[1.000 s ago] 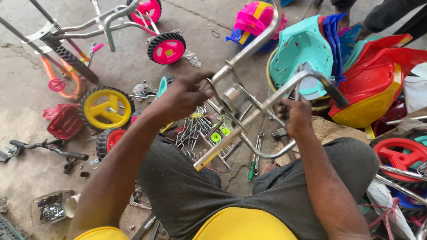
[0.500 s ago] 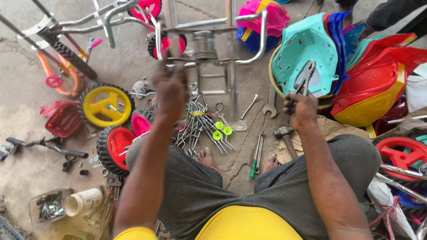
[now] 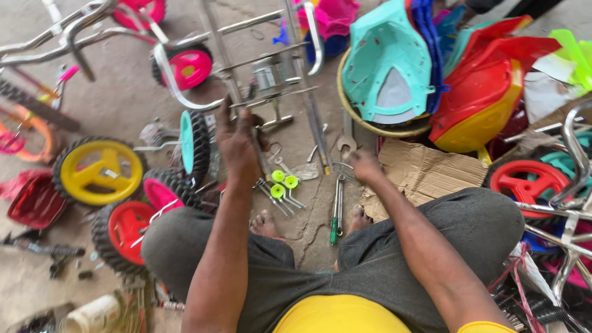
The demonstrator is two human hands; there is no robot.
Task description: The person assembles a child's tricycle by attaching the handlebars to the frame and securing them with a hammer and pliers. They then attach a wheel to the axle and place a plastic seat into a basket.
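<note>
The person sat cross-legged on the concrete floor (image 3: 123,98), both arms stretched forward. The left hand (image 3: 237,139) was clamped round a thin rod of the chrome frame (image 3: 265,61), which lay flat on the floor just beyond it, in the far middle of the scene. The right hand (image 3: 367,166) rested low over the tools near the frame's right rail, its fingers curled together; whether it gripped anything could not be told. Just left of that hand lay a spanner (image 3: 346,145), and nearer, between the bare feet, a green-handled tool (image 3: 336,209) lay on the floor. Between the hands sat a cluster of bolts with lime caps (image 3: 280,183). Left of the left hand a teal wheel (image 3: 192,145) stood on edge, with a yellow wheel (image 3: 98,171) further left, and a pink wheel (image 3: 163,192) and a red wheel (image 3: 126,231) nearer, against the left knee. A pink-hubbed wheel (image 3: 188,66) lay far left, beside the frame's curved end. To the right of the frame were stacked a teal seat (image 3: 388,68) and red seats (image 3: 487,80), with a sheet of cardboard (image 3: 425,172) just beside the right hand and a red steering wheel (image 3: 527,182) further right.
</note>
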